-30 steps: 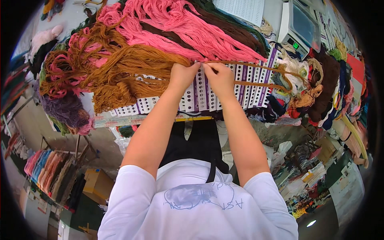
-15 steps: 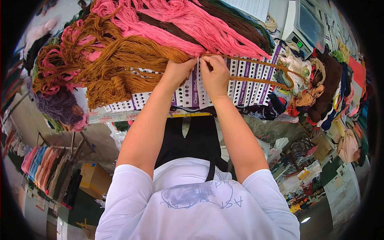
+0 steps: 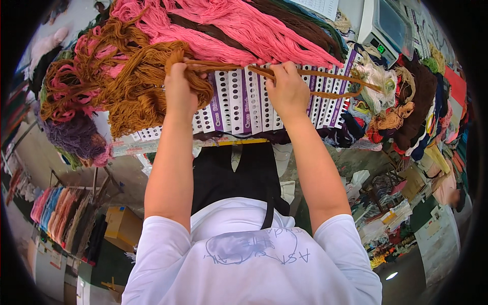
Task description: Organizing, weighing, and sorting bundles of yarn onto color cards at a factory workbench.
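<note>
My left hand (image 3: 181, 90) is closed around the thick bundle of brown yarn (image 3: 147, 84), part of which loops over beside the fingers. From there a thinner length of brown yarn runs right to my right hand (image 3: 288, 90), whose fingers are closed on it. Beyond the right hand the strand (image 3: 330, 74) goes on to the right, and a second length curves back beneath it. Under the hands lie overlapping white and purple cards (image 3: 235, 101) with rows of punched holes. Pink yarn hanks (image 3: 223, 30) stretch across the table behind the brown yarn.
At the back right stands a white scale (image 3: 384, 33) with a lit green display. Tangled cream yarn (image 3: 378, 86) and mixed coloured scraps heap up on the right. Purple yarn (image 3: 73, 132) hangs at the left edge. Below the table are a cardboard box (image 3: 122, 226) and racked hanks (image 3: 61, 211).
My left hand has moved left, bunching the brown yarn back with it. My right hand has shifted slightly right, so the hands are farther apart and more of the cards shows between them.
</note>
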`<state>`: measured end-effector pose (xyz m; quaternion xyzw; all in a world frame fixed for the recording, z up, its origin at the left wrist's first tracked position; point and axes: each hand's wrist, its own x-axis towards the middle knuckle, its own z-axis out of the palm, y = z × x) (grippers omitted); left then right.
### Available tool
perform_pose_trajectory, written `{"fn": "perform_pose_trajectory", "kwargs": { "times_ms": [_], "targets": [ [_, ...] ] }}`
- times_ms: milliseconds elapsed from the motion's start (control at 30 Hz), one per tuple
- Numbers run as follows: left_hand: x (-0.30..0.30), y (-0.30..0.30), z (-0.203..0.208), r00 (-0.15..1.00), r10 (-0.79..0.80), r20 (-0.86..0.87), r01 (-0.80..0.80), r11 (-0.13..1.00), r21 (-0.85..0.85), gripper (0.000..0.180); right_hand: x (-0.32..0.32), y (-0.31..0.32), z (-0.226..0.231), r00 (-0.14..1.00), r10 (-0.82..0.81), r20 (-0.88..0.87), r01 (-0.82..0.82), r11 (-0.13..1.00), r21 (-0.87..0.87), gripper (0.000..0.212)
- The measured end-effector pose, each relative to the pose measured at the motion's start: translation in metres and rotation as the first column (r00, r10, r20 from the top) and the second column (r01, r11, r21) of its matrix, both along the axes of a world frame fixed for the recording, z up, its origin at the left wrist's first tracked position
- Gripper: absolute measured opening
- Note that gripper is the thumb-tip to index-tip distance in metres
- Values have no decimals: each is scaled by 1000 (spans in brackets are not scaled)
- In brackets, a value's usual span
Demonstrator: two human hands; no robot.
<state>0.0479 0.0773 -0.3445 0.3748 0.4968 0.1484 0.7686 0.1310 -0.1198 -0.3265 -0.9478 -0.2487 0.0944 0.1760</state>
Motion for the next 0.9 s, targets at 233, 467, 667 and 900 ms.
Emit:
{"fn": "perform_pose_trajectory", "kwargs": {
  "times_ms": [233, 467, 667, 900],
  "targets": [
    [4, -21, 31, 909, -33, 416, 230, 872, -433, 9, 6, -2, 7, 948, 160, 276, -191, 978, 89, 19],
    [23, -58, -11, 720, -580, 382, 551, 812, 194, 19, 3, 6, 4, 986, 103, -132, -31, 884, 466, 20],
    [16, -43, 33, 766, -542, 346, 501, 840, 206, 24, 10, 22, -13, 970, 183, -159, -101, 901, 421, 18],
    [-72, 56, 19, 908, -17, 419, 86, 985, -146, 11, 22, 0, -24, 859, -81, -505, 306, 873, 380, 7]
  ]
}}
